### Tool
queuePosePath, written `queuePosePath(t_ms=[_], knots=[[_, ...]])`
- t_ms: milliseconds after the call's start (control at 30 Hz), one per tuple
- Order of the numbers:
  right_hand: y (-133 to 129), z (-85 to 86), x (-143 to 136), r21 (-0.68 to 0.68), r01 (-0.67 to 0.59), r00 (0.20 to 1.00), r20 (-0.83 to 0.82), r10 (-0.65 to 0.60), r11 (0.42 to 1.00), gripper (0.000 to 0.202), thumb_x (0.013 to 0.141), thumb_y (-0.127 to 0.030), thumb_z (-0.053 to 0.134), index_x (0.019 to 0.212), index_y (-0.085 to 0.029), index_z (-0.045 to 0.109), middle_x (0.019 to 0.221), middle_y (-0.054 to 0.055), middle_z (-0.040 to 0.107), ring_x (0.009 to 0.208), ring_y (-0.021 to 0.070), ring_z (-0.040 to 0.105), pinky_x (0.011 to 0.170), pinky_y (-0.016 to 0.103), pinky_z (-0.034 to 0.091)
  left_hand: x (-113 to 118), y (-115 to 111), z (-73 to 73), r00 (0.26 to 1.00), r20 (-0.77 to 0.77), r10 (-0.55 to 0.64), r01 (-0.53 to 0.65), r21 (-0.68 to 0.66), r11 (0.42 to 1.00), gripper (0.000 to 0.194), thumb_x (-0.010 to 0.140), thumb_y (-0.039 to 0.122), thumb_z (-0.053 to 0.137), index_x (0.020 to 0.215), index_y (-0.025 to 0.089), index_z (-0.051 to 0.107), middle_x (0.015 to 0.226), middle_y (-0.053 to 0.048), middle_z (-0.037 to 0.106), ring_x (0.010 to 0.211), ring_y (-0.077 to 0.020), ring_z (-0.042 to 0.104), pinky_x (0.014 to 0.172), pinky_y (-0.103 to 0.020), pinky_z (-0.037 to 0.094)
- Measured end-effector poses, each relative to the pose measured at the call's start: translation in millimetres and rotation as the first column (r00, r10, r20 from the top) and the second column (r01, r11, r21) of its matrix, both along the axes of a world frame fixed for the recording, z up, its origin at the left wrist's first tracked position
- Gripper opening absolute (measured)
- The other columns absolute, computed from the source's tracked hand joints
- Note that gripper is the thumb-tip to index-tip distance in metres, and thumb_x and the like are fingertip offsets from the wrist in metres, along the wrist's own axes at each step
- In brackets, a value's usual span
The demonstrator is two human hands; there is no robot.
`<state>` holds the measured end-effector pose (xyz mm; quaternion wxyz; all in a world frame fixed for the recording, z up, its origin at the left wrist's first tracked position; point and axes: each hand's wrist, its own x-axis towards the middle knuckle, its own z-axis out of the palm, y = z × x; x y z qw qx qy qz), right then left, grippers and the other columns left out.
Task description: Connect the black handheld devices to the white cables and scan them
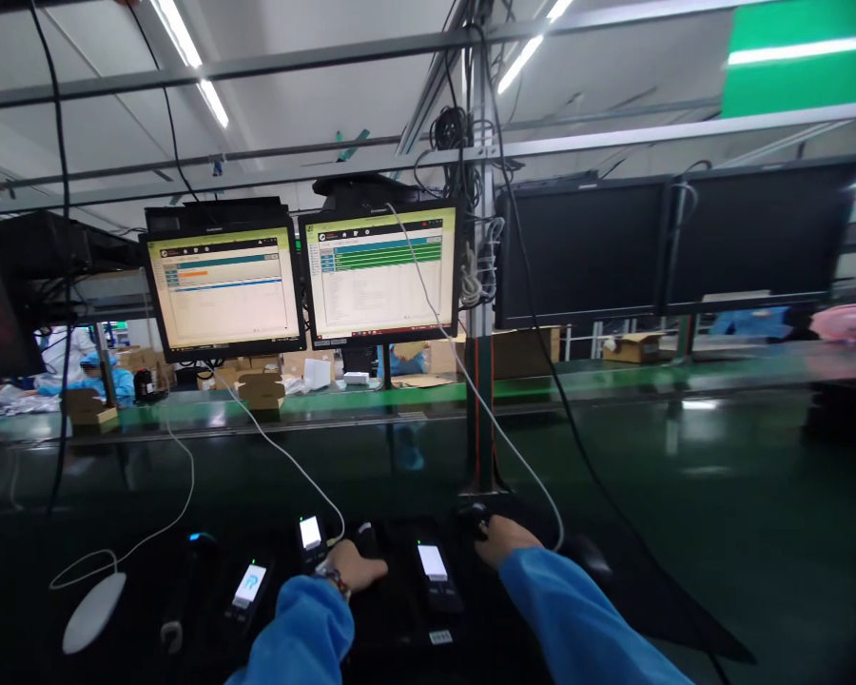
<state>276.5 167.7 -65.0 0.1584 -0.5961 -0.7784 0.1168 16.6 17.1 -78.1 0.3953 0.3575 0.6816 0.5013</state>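
Note:
My left hand [358,568], below a blue sleeve and a wristband, is beside a small handheld device [311,535] with a lit white screen. Its thumb side points right; the other fingers are hidden, so its grip is unclear. A dark object with a grey highlight [366,538] lies just beyond it. Farther right, my right hand [503,540] has its fingers curled round a black object [475,518] whose kind I cannot make out. Between my hands lies another handheld device [434,563], screen lit. A third device [249,585], showing a blue logo, lies left of my left hand.
A white mouse [94,612] and a dark item with a blue light [198,538] lie at left. White cables [285,447] hang across the dark bench. Two lit monitors [223,290] and dark screens [585,252] stand ahead. A metal post [481,400] rises in the middle.

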Motion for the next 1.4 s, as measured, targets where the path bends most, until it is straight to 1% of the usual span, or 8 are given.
queuePosePath(t_ms=[133,233,533,733,967,1133,1233,1400], knots=[[-16,22.7,-11,0.053,-0.05,0.998,-0.036,0.052,0.997,0.029,0.077,-0.023,0.058,0.104,-0.013,0.058,0.103,0.015,0.065,0.097,0.0273,0.063,0.078,0.032,0.048,-1,5,6.4,0.876,0.479,-0.06,0.042,0.047,0.998,0.019,0.073,0.031,0.055,0.066,0.013,0.058,0.071,-0.01,0.061,0.072,-0.0211,0.062,0.075,-0.038,0.054],[-35,36.4,-25,0.104,-0.111,0.987,-0.101,0.122,0.988,0.032,0.079,-0.021,0.056,0.109,-0.012,0.052,0.104,0.014,0.064,0.098,0.0266,0.062,0.081,0.032,0.046,9,6,2.0,0.764,0.642,-0.061,-0.042,0.143,0.989,0.011,0.076,0.02,0.047,0.076,0.012,0.055,0.077,-0.008,0.062,0.069,-0.013,0.06,0.071,-0.026,0.053],[-90,42.7,-53,0.18,-0.385,0.737,-0.53,0.419,0.905,0.023,0.07,-0.019,0.059,0.092,-0.019,0.051,0.096,0.006,0.066,0.093,0.0213,0.062,0.081,0.03,0.048,19,-3,-11.6,0.754,0.632,-0.18,-0.002,0.277,0.961,0.029,0.061,0.016,0.058,0.089,0.013,0.052,0.084,-0.008,0.062,0.073,-0.0234,0.064,0.06,-0.033,0.051],[-108,52.6,-60,0.133,-0.403,0.727,-0.554,0.406,0.905,0.028,0.066,-0.017,0.058,0.094,-0.018,0.05,0.099,0.007,0.065,0.097,0.0226,0.061,0.086,0.033,0.048,14,-4,-15.6,0.748,0.605,-0.271,0.065,0.341,0.938,0.04,0.054,0.025,0.062,0.091,0.013,0.052,0.086,-0.009,0.062,0.078,-0.027,0.064,0.058,-0.031,0.049],[-111,62.6,-63,0.082,-0.365,0.752,-0.562,0.345,0.928,0.032,0.068,-0.017,0.059,0.099,-0.017,0.051,0.099,0.007,0.065,0.097,0.0223,0.061,0.088,0.033,0.047,13,4,-30.9,0.885,0.422,-0.195,-0.015,0.445,0.896,0.052,0.049,0.021,0.065,0.099,0.015,0.051,0.086,-0.006,0.061,0.075,-0.0197,0.06,0.065,-0.03,0.048],[-115,74.0,-61,0.132,-0.354,0.757,-0.541,0.367,0.926,0.03,0.07,-0.015,0.058,0.1,-0.017,0.05,0.104,0.009,0.064,0.102,0.022,0.06,0.09,0.032,0.047,11,15,-40.1,0.994,0.006,0.105,-0.096,0.456,0.885,0.077,0.06,0.018,0.062,0.132,0.013,0.034,0.121,-0.013,0.053,0.113,-0.0244,0.052,0.102,-0.035,0.039],[-117,79.4,-59,0.136,-0.386,0.771,-0.496,0.4,0.913,0.032,0.071,-0.012,0.058,0.101,-0.017,0.049,0.106,0.009,0.064,0.104,0.0216,0.06,0.089,0.031,0.047,17,16,-39.1,0.91,-0.309,0.278,-0.121,0.443,0.888,0.071,0.068,0.015,0.058,0.134,0.009,0.034,0.128,-0.017,0.045,0.125,-0.0265,0.04,0.111,-0.038,0.029],[-114,86.2,-47,0.124,-0.406,0.86,-0.283,0.424,0.905,0.029,0.074,-0.011,0.058,0.1,-0.018,0.047,0.093,0.007,0.066,0.09,0.0203,0.063,0.075,0.027,0.047,23,14,-37.7,0.767,-0.6,0.229,-0.013,0.342,0.94,0.068,0.067,0.008,0.062,0.133,0.015,0.046,0.117,-0.012,0.048,0.115,-0.0274,0.045,0.106,-0.039,0.034]])
